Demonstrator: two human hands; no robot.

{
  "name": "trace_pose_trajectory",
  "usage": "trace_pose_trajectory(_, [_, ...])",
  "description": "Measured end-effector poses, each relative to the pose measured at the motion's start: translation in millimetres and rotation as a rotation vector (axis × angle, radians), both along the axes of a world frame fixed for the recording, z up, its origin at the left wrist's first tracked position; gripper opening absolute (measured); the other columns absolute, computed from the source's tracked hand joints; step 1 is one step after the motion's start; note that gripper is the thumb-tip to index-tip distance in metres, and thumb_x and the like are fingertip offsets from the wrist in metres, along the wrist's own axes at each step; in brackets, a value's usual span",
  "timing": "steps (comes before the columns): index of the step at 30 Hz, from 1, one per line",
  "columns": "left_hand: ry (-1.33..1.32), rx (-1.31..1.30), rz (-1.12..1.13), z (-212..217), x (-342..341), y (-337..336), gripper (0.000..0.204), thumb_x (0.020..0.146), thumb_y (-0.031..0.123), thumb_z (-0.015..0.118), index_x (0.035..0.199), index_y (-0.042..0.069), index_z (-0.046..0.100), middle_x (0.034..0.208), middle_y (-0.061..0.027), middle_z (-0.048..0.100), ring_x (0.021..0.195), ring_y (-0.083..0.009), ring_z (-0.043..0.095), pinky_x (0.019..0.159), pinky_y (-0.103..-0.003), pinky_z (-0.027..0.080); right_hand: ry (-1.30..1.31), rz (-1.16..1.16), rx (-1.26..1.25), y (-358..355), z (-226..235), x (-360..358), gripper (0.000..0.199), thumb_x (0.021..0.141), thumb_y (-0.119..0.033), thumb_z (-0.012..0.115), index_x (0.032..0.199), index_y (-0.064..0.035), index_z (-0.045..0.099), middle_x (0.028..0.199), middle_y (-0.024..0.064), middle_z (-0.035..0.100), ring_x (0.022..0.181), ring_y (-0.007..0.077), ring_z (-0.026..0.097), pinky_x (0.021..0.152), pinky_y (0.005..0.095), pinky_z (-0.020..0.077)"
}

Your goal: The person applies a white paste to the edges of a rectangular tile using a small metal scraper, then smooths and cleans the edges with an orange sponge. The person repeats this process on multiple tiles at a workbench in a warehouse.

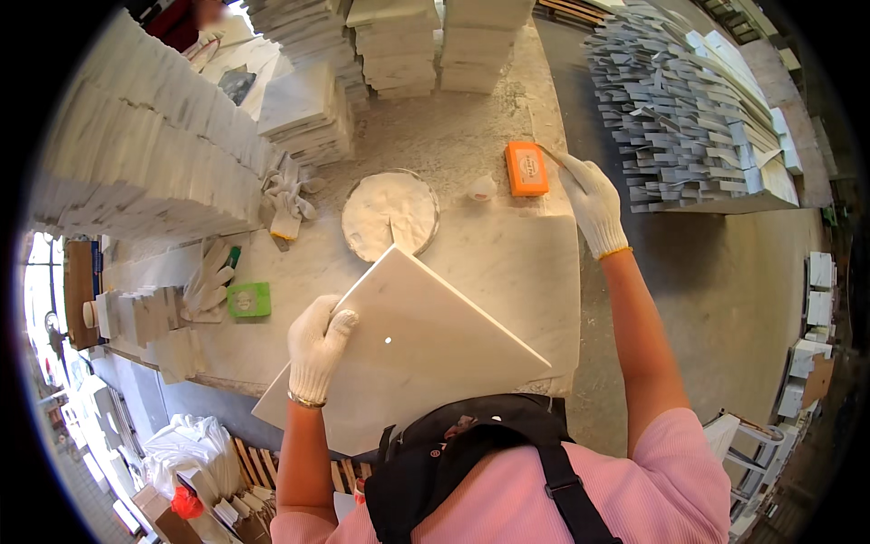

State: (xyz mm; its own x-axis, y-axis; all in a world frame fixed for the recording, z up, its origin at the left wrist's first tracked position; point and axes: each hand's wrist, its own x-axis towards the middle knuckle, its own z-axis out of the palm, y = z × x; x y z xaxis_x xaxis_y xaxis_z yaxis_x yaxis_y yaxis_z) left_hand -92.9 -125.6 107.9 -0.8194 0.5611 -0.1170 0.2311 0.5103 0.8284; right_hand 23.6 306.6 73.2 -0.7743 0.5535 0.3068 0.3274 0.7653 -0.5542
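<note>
My left hand point(321, 349), in a white knit glove, is closed on the upper left edge of a square white marble tile point(435, 340). The tile is tilted, with one corner over the bowl's near side. My right hand point(589, 199), also gloved, reaches out at the table's right edge with its fingers stretched and greyed. Its fingertips are beside an orange block point(526, 169); whether they touch it I cannot tell. A round bowl of white powder or paste point(385, 213) stands behind the tile, with a pale stick-like piece in it. A small white lump point(482, 188) lies left of the block.
Tall stacks of marble tiles point(172, 136) line the table's left and back. Loose gloves point(290, 195), a green block point(249, 299) and more gloves point(208, 281) lie on the left. Beyond the table's right edge stands a pile of stone strips point(671, 118). Another person point(186, 23) is at far left.
</note>
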Motion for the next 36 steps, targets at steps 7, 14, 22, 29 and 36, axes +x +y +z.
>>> trace_pose_trajectory(7, [0.035,0.017,0.006,-5,1,-4,0.032,0.095,0.032,0.07,0.1,0.0,0.067,0.081,-0.0084,0.063,0.07,-0.0179,0.057,0.069,-0.03,0.05,-0.277,0.077,0.405,-3,-23,-42,0.021,0.093,-0.023,0.065,0.113,-0.0213,0.071,0.102,0.0053,0.067,0.094,0.0296,0.065,0.078,0.0421,0.0537])
trace_pose_trajectory(14, [-0.031,0.019,0.027,0,3,-1,0.035,0.095,0.035,0.071,0.101,0.001,0.068,0.082,-0.009,0.064,0.071,-0.0198,0.059,0.069,-0.031,0.05,-0.152,0.1,0.501,-11,-17,-32,0.025,0.091,-0.025,0.071,0.114,-0.0168,0.071,0.117,0.0092,0.067,0.101,0.0327,0.065,0.082,0.0428,0.0542])
trace_pose_trajectory(22, [-0.003,0.014,0.04,2,6,-13,0.04,0.094,0.04,0.071,0.102,0.0,0.068,0.08,-0.0084,0.064,0.071,-0.0188,0.06,0.068,-0.031,0.05,-0.078,0.414,-0.304,-105,33,-26,0.026,0.09,-0.021,0.072,0.114,-0.0122,0.074,0.098,0.0093,0.072,0.088,0.0266,0.067,0.079,0.0379,0.0536])
trace_pose_trajectory(29, [-0.019,-0.003,0.08,4,8,-17,0.039,0.094,0.039,0.071,0.1,0.001,0.068,0.078,-0.0072,0.062,0.07,-0.0164,0.057,0.067,-0.03,0.048,-0.318,0.731,-0.317,-156,23,-68,0.037,0.09,-0.036,0.068,0.12,-0.0143,0.072,0.094,0.0087,0.071,0.078,0.0257,0.066,0.072,0.0384,0.0527])
trace_pose_trajectory(36, [-0.035,-0.004,0.109,-2,5,-14,0.037,0.094,0.039,0.07,0.099,0.002,0.069,0.077,-0.0069,0.062,0.069,-0.0168,0.057,0.066,-0.03,0.048,-0.773,0.818,0.076,-179,28,-102,0.026,0.088,-0.032,0.062,0.102,-0.0155,0.076,0.091,0.0101,0.072,0.084,0.0322,0.069,0.071,0.0412,0.0537])
